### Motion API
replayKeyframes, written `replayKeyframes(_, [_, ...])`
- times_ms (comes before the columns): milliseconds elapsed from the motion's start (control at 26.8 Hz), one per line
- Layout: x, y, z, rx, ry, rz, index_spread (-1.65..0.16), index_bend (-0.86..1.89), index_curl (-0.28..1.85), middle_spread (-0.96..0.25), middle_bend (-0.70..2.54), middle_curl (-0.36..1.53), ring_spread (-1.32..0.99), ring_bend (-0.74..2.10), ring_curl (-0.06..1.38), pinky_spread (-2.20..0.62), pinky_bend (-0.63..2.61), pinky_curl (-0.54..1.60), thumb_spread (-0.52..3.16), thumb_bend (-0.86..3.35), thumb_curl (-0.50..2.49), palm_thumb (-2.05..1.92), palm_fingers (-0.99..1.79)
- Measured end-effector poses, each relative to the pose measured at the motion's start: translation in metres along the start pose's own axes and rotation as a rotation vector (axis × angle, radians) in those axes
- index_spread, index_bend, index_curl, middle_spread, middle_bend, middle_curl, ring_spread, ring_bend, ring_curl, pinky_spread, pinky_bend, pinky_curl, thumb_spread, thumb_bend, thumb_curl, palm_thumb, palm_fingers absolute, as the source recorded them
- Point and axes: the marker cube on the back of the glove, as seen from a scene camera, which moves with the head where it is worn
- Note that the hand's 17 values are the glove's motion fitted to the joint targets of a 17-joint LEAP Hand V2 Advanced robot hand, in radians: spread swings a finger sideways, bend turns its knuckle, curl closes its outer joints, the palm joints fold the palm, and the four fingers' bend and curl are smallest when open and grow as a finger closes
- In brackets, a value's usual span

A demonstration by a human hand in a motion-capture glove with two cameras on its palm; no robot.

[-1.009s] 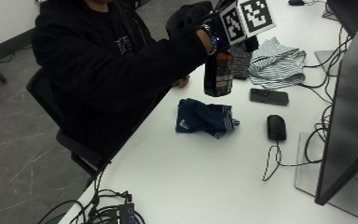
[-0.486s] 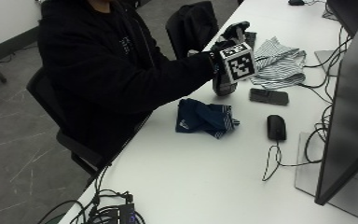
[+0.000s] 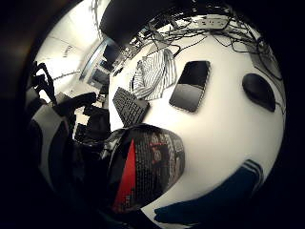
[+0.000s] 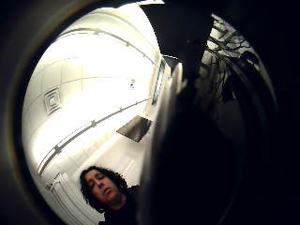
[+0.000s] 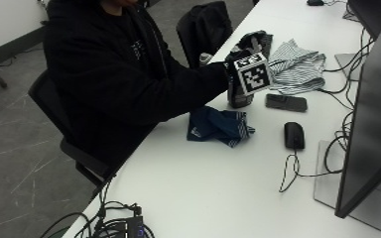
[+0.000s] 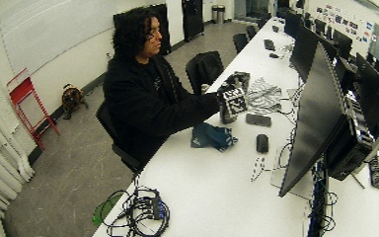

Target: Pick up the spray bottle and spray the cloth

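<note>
A seated person in a black top reaches across the white counter (image 5: 197, 193) with the gloved right hand (image 5: 240, 62), whose fingers are wrapped round the upper part of the dark spray bottle (image 5: 240, 96). The bottle stands upright with its base at or just above the counter; which of the two cannot be told. In the little finger side palm view its red and black label (image 3: 143, 167) fills the space close to the palm. The dark blue cloth (image 5: 218, 126) with white stripes lies crumpled on the counter just near of the bottle, toward the counter's left edge. A black phone (image 5: 286, 102) lies flat just right of the bottle, and a black mouse (image 5: 294, 135) sits near of the phone. A striped grey-and-white cloth (image 5: 296, 67) is bunched on the far side of the phone, and a large monitor (image 5: 369, 114) stands along the right.
</note>
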Motion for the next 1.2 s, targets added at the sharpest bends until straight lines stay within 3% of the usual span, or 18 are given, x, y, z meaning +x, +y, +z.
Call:
replayKeyframes(523, [0.002,0.001,-0.001,-0.001,-0.015,-0.025,-0.31,0.19,0.62,-0.22,0.67,0.57,-0.22,0.76,0.49,-0.32,0.51,0.42,0.48,-0.03,0.85,0.94,1.36])
replayKeyframes(859, [0.004,0.005,-0.005,-0.120,-0.039,0.030,-0.31,0.18,0.62,-0.22,0.66,0.57,-0.22,0.76,0.49,-0.32,0.52,0.42,0.48,-0.03,0.85,0.94,1.33])
replayKeyframes(972, [0.005,0.013,-0.012,-0.182,0.011,0.060,-0.32,0.17,0.61,-0.21,0.60,0.55,-0.21,0.71,0.47,-0.31,0.55,0.42,0.50,-0.05,0.84,0.90,1.24])
replayKeyframes(1196, [0.000,0.035,-0.049,-0.238,0.273,0.073,-0.32,0.09,0.55,-0.19,0.45,0.50,-0.19,0.58,0.45,-0.13,0.49,0.43,0.70,-0.04,0.78,0.85,0.75])
